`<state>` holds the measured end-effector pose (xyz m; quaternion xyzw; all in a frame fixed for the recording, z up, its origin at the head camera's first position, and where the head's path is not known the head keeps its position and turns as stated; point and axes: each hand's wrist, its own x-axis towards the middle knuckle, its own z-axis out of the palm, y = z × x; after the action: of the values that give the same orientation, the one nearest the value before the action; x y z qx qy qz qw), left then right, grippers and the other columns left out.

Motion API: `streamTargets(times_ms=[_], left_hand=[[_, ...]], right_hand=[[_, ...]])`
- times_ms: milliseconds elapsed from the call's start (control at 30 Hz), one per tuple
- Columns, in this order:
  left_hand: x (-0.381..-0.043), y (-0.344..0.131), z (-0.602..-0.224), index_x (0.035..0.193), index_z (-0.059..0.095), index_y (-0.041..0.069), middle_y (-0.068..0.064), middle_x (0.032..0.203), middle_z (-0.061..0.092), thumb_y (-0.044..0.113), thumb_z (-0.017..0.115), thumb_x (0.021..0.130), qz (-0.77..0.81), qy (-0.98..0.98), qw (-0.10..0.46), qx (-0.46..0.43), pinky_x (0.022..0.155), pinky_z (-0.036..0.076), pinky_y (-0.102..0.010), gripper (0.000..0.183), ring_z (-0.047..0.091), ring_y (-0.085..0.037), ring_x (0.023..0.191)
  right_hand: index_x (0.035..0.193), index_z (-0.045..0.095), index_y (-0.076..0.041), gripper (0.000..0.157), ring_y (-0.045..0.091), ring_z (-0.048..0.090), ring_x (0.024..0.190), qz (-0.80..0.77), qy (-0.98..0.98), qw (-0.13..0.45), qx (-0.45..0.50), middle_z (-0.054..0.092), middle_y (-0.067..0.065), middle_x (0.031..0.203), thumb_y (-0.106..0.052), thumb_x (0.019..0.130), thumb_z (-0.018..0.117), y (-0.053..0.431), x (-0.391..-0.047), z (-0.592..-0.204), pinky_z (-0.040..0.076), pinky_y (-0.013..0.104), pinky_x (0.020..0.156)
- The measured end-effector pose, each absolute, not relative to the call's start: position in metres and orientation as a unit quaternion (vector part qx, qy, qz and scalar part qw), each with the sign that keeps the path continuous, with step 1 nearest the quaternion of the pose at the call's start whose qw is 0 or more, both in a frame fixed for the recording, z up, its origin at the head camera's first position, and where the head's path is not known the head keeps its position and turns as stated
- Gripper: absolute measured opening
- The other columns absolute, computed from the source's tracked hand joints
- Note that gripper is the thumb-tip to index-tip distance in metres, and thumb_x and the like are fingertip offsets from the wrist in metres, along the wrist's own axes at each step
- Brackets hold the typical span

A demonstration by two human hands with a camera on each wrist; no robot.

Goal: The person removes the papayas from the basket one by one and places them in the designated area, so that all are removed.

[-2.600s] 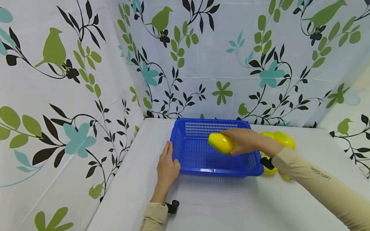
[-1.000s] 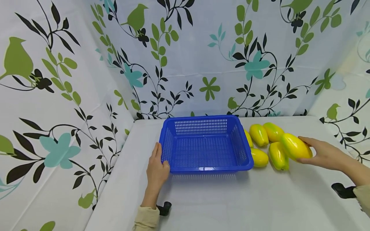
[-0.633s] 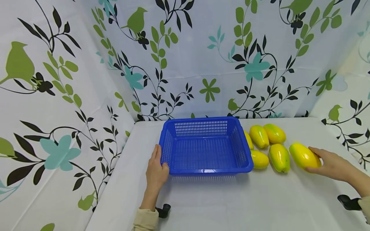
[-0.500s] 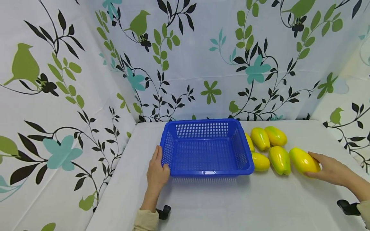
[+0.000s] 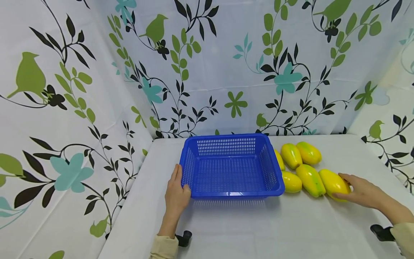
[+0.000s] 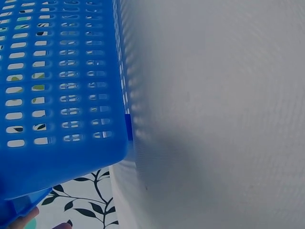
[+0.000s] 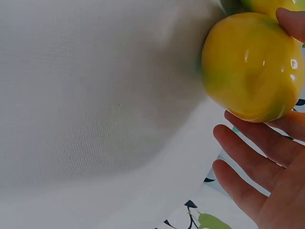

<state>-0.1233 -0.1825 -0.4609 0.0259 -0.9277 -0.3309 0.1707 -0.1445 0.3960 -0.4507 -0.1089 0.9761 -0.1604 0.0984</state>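
Observation:
My right hand (image 5: 363, 192) has its thumb and fingers on opposite sides of a glossy yellow mango (image 5: 333, 183), low at the table. In the right wrist view the thumb lies on that mango (image 7: 252, 67) and the lower fingers spread below it. Its far side meets another yellow-green mango (image 5: 310, 180). My left hand (image 5: 176, 194) rests with straight fingers against the left side of a blue plastic basket (image 5: 234, 194). The left wrist view shows the basket's slotted wall (image 6: 62, 95), with only fingertips visible at the lower left corner.
Other mangoes (image 5: 291, 155) lie close together right of the basket, one partly hidden behind its rim. The basket's inside shows bare slotted floor. A white cloth covers the table (image 5: 233, 230); patterned curtains (image 5: 207, 72) stand behind and at both sides.
My right hand moved from above the basket to the right with the mango, lowered it, then slid it left against its neighbour, which tilted and shifted. My left hand stays at the basket.

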Motion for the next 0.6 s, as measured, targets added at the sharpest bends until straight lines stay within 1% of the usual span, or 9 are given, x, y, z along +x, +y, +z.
streamTargets(times_ms=[200,400,500,600], left_hand=[[-0.129,-0.184,-0.458,0.151,0.032,-0.003,-0.018,0.158,0.03,0.006,0.051,0.079,-0.316,-0.935,0.162,0.012,0.108,0.033,-0.061,0.075,0.036,-0.043,0.139],[-0.132,-0.189,-0.455,0.15,0.035,-0.003,-0.02,0.156,0.033,0.018,0.056,0.086,-0.255,-0.953,0.16,-0.015,0.104,0.033,-0.065,0.071,0.038,-0.048,0.135],[-0.133,-0.188,-0.448,0.152,0.035,0.001,-0.019,0.157,0.031,0.026,0.056,0.09,-0.233,-0.959,0.159,-0.024,0.107,0.029,-0.065,0.07,0.035,-0.048,0.137],[-0.138,-0.186,-0.439,0.154,0.033,0.008,-0.015,0.16,0.028,0.037,0.051,0.094,-0.21,-0.963,0.163,-0.049,0.11,0.022,-0.066,0.069,0.028,-0.046,0.141]], right_hand=[[0.132,0.041,0.023,0.091,0.052,0.055,0.103,-0.169,0.975,0.096,-0.104,0.051,0.043,0.12,-0.049,0.084,0.071,0.391,-0.149,-0.447,0.048,0.065,0.081],[0.137,0.04,0.017,0.09,0.059,0.046,0.112,-0.162,0.977,0.083,-0.109,0.043,0.044,0.129,-0.054,0.088,0.065,0.383,-0.154,-0.443,0.042,0.072,0.084],[0.139,0.041,0.014,0.088,0.061,0.041,0.118,-0.152,0.979,0.069,-0.121,0.038,0.042,0.135,-0.056,0.089,0.061,0.372,-0.158,-0.437,0.039,0.075,0.086],[0.14,0.042,0.012,0.087,0.061,0.039,0.121,-0.14,0.979,0.047,-0.138,0.034,0.04,0.14,-0.057,0.09,0.058,0.357,-0.162,-0.428,0.036,0.076,0.088]])
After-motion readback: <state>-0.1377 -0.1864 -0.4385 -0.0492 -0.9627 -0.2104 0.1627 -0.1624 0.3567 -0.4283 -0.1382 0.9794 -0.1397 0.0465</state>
